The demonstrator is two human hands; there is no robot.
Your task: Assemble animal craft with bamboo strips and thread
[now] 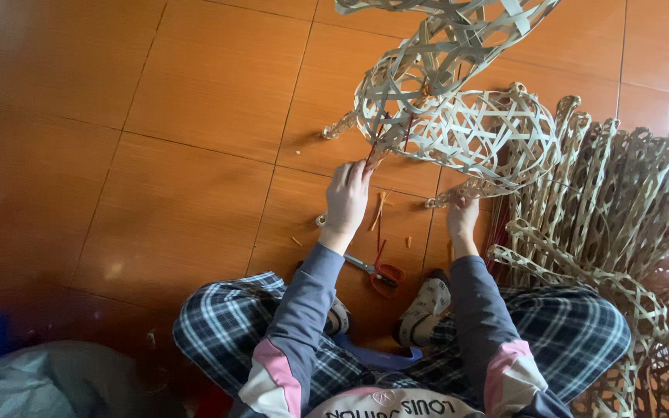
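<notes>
Pinching a red strip at the woven basket frame's (466, 128) near rim, left hand (347, 197) closed on it, right hand (462, 213) gripping the frame's lower edge to steady it off the floor (195, 101), scissors (377, 272) lying below the frame by the feet.

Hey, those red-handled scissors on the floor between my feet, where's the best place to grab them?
Take the scissors by the red handle loops, coming straight down from above. They lie flat on the tile floor, loops toward your right shoe, blades pointing away to your left. Your right hand looks nearer.
</notes>
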